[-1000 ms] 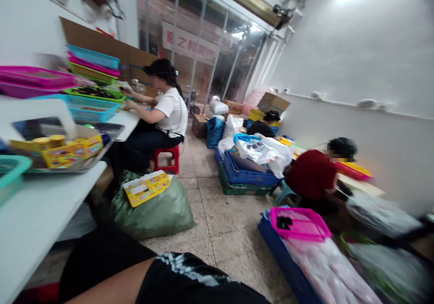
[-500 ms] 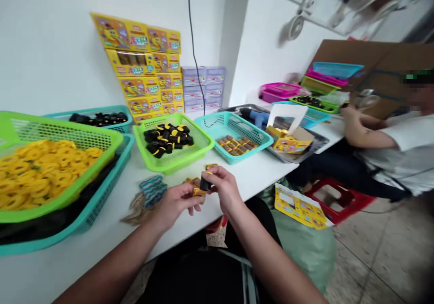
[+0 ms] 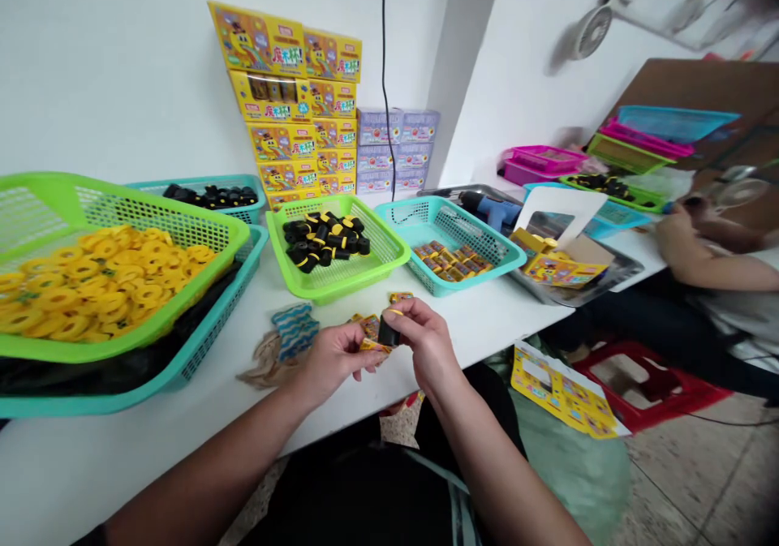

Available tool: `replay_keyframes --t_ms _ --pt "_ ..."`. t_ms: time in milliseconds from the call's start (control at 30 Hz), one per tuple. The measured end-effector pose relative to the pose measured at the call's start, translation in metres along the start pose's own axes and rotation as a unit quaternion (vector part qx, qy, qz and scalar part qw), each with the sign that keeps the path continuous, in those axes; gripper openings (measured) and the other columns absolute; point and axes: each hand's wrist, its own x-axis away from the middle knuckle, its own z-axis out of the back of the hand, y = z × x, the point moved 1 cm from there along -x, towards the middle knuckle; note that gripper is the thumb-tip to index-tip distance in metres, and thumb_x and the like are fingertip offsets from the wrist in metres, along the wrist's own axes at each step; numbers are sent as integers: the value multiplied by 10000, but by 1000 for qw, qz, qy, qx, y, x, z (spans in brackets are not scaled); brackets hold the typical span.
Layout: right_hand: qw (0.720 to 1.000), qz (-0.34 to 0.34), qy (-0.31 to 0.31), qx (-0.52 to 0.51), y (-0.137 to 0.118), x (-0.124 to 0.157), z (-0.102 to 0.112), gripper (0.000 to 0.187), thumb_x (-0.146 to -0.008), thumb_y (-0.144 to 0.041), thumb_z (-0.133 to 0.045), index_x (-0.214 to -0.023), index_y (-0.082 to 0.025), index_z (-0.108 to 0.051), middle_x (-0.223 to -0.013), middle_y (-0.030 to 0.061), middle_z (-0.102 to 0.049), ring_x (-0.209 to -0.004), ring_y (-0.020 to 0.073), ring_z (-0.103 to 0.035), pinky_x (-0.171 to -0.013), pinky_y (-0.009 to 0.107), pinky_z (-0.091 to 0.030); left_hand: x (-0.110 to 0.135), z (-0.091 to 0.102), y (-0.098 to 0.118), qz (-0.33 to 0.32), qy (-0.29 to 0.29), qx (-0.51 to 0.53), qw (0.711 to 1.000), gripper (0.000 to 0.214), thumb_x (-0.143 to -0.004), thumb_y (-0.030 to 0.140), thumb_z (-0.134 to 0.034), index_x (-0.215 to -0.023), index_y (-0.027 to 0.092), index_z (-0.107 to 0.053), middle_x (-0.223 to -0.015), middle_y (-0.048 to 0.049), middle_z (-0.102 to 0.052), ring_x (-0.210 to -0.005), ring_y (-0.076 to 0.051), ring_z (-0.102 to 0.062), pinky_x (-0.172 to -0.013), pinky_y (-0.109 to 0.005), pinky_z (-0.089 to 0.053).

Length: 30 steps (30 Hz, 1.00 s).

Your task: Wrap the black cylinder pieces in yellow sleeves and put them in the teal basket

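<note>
My right hand (image 3: 426, 345) pinches a small black roll (image 3: 388, 332) between thumb and fingers. My left hand (image 3: 332, 359) grips yellow printed paper pieces (image 3: 370, 328) right against that roll, so the hands nearly touch. Another yellow piece (image 3: 402, 296) lies on the white table (image 3: 487, 323) just beyond them. Left of my left hand sit blue patterned scraps (image 3: 295, 328) and crumpled tan wrappers (image 3: 261, 369). Behind my hands, a lime basket (image 3: 337, 289) holds black rolls with yellow bands (image 3: 325, 238).
Baskets of yellow rings (image 3: 103, 282), black pieces (image 3: 210, 197) and small packets (image 3: 447, 262) crowd the table. Yellow boxes (image 3: 283, 100) are stacked against the wall. A metal tray (image 3: 578, 290) stands to the right, where a co-worker's hand (image 3: 678, 238) works. A red stool (image 3: 645, 388) stands below.
The view has swung from the room and floor round to the table, bringing both hands in. Over the last half second the hands have barely shifted, still holding the black roll and yellow pieces.
</note>
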Motion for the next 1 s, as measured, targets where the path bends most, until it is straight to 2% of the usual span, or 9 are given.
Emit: replay_keyframes --t_ms 133,267,500,800,900,1000 --pt "1000 2 -7 12 4 -2 -1 275 -617 -383 -791 -702 -177 -630 -612 -25 -574 -554 111 -481 -527 245 -376 -1 2 -3 -2 1 -10 1000 294 -674 358 -777 -668 135 -586 -627 -21 -647 -543 -113 -549 -474 -211 -443" --pt "1000 1 8 5 4 -5 -2 278 -604 -379 -799 -675 -179 -620 -609 -30 -567 -547 109 -474 -524 248 -377 -3 2 -4 -6 1 -6 1000 263 -685 328 -764 -661 142 -578 -638 -12 -649 -553 -112 -549 -493 -216 -457" --pt "998 -43 30 -35 7 -6 -4 317 -588 -409 -805 -657 -174 -604 -616 -30 -548 -557 112 -475 -505 241 -382 -4 4 -1 -8 2 -17 1000 236 -676 317 -745 -670 138 -592 -643 -9 -630 -555 -110 -535 -500 -220 -448" --pt "997 -46 46 -44 10 -7 -2 326 -575 -417 -807 -667 -179 -603 -618 -28 -556 -541 117 -480 -490 246 -383 -6 4 -2 -1 -2 -16 1000 238 -656 310 -758 -704 132 -608 -643 2 -608 -572 -113 -531 -519 -226 -447" --pt "998 -28 45 -26 11 -8 -2 326 -585 -413 -810 -667 -175 -603 -613 -28 -561 -541 114 -483 -490 241 -375 -6 5 -3 2 0 -4 1000 241 -653 305 -765 -730 130 -617 -669 -4 -620 -598 -119 -545 -532 -228 -454" --pt "998 26 49 3 14 -8 -1 313 -611 -395 -817 -685 -176 -606 -610 -33 -569 -548 108 -487 -521 242 -380 -5 4 -2 3 -2 16 1000 246 -645 292 -778 -751 133 -623 -689 -4 -632 -612 -122 -558 -539 -226 -457"
